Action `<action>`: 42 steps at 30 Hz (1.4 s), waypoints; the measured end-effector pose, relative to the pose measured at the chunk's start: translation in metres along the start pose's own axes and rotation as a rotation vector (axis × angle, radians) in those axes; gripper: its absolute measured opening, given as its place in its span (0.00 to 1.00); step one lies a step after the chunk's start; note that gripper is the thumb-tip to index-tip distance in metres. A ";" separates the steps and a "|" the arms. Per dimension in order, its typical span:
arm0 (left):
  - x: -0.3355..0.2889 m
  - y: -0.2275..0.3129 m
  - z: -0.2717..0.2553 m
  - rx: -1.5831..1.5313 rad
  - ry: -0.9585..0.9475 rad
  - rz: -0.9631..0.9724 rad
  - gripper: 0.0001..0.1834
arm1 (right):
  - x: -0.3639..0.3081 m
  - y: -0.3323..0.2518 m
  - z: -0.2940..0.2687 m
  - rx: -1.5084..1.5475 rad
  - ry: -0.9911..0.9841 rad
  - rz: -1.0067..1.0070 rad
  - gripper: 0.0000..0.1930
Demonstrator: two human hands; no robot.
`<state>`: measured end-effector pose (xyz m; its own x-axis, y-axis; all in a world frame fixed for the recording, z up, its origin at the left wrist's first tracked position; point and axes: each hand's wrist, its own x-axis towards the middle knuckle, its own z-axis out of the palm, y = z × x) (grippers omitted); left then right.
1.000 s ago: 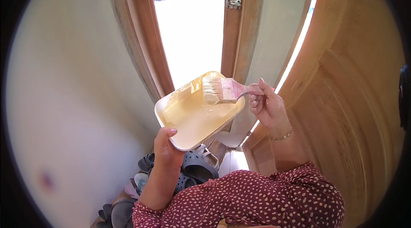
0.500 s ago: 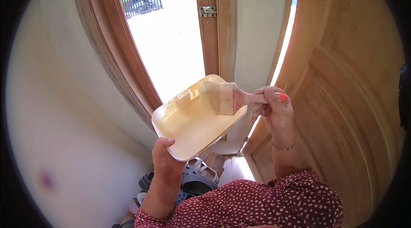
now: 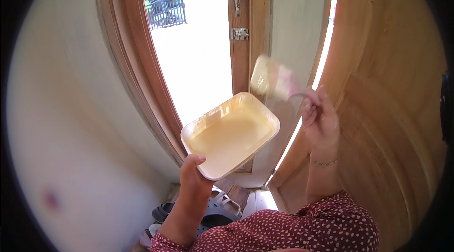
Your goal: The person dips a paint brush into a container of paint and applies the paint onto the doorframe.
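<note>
My left hand (image 3: 195, 178) grips the near corner of a shallow rectangular paint tray (image 3: 277, 131), thumb over its rim. Pale cream paint (image 3: 231, 136) covers the tray's bottom, with smears along its far wall. My right hand (image 3: 321, 115) is closed around the handle of a wide paintbrush (image 3: 276, 79), blurred by motion. The brush is raised above and to the right of the tray, apart from it, its bristles coated in cream paint and pointing up and left, in front of the pale wall strip.
A wooden door (image 3: 388, 124) stands on the right, a pale wall (image 3: 80, 134) on the left. Ahead, a wooden window frame (image 3: 241, 63) carries a metal latch (image 3: 240, 34). Grey-blue clogs (image 3: 220, 214) and other footwear lie on the floor below the tray.
The paintbrush has lifted out from over the tray, moving up and right with my right hand. The view has shifted slightly; the tray stays in my left hand.
</note>
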<state>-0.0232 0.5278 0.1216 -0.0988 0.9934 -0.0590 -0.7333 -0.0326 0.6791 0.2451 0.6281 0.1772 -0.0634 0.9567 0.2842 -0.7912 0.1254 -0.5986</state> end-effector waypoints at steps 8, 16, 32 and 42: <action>-0.050 0.017 -0.013 -0.082 -0.075 0.025 0.42 | 0.031 -0.089 0.151 -0.441 -0.340 -0.886 0.18; -0.099 0.032 -0.036 -0.082 0.006 0.087 0.42 | 0.070 -0.114 0.225 -0.785 -0.151 -1.383 0.10; -0.196 0.051 -0.058 -0.110 -0.037 0.171 0.43 | -0.055 -0.070 0.138 -1.381 0.010 -1.354 0.10; -0.231 0.052 -0.065 -0.151 -0.003 0.188 0.43 | -0.049 -0.145 0.201 -1.363 -0.097 -0.698 0.09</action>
<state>-0.0821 0.2891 0.1234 -0.2413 0.9686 0.0602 -0.7945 -0.2328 0.5609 0.2403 0.5105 0.4005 -0.0086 0.5933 0.8049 0.4591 0.7175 -0.5239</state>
